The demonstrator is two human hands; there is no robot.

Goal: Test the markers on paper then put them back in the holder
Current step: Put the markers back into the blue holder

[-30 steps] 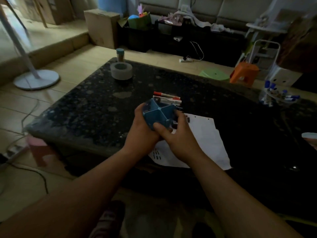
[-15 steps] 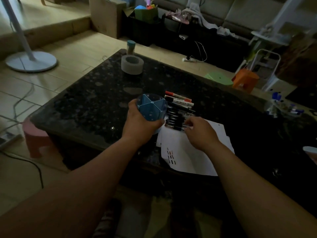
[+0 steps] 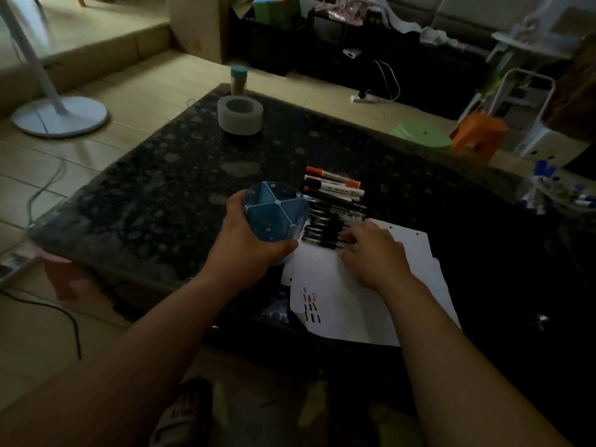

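- Head view is dim, so the dark markers [image 3: 325, 227] on the table [image 3: 145, 201] blur into one row and cannot be counted.
- Two white markers [image 3: 335, 183] with red ends lie at the far side of that row.
- One blue holder [image 3: 275, 214] sits in the left hand [image 3: 248, 243], whose fingers wrap its side. It is tilted to show its dividers, just left of the markers. Its base is hidden.
- One right hand [image 3: 374, 253] lies on the near dark markers, fingers spread. I cannot tell whether it grips any.
- Paper [image 3: 354, 298] lies under that hand, apparently more than one sheet, with short black strokes and one red near its left corner.
- One tape roll [image 3: 239, 115] sits at the far left.
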